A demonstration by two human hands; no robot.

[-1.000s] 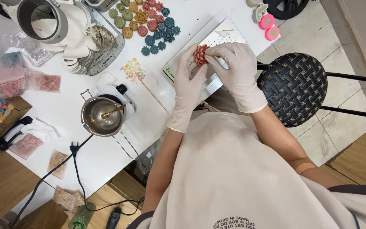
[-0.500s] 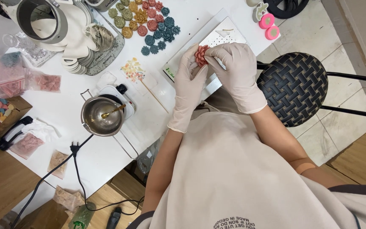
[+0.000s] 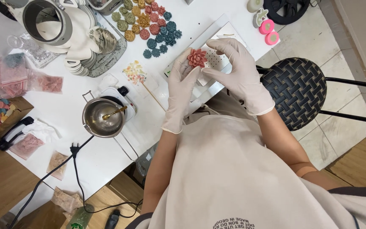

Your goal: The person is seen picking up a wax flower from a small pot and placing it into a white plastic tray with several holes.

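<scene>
1. Petals are the weak point: the red flower-shaped piece (image 3: 197, 57) sits pinched between the gloved left hand (image 3: 182, 87) and the gloved right hand (image 3: 239, 72), raised just above the white tray (image 3: 210, 53) at the table edge. Too hard a squeeze would likely chip or bend a petal tip.

2. Left fingers are closed on the flower's lower left side; right thumb and forefinger curl around its right side, the other right fingers arched loosely above. If one hand lets go before the other has a firm hold, the piece could slip off the smooth gloves.

3. A dropped flower would probably land on the tray, or roll off the table edge at 6 o'clock into the apron (image 3: 234, 178), and it might crack.

4. The metal pot (image 3: 103, 118) stands on its small white heater at 8 o'clock from the hands, near the left forearm. Its spoon handle (image 3: 115, 112) sticks out toward the person; a careless elbow swing could tip it and spill whatever is inside.

5. The finished flowers (image 3: 149, 23) in green, yellow, red and blue lie in rows at 11 o'clock. A wide reach over them could scatter or scuff them.

6. The black power cord (image 3: 75, 161) trails off the table at 7 o'clock; a snag there could drag the heater.
</scene>
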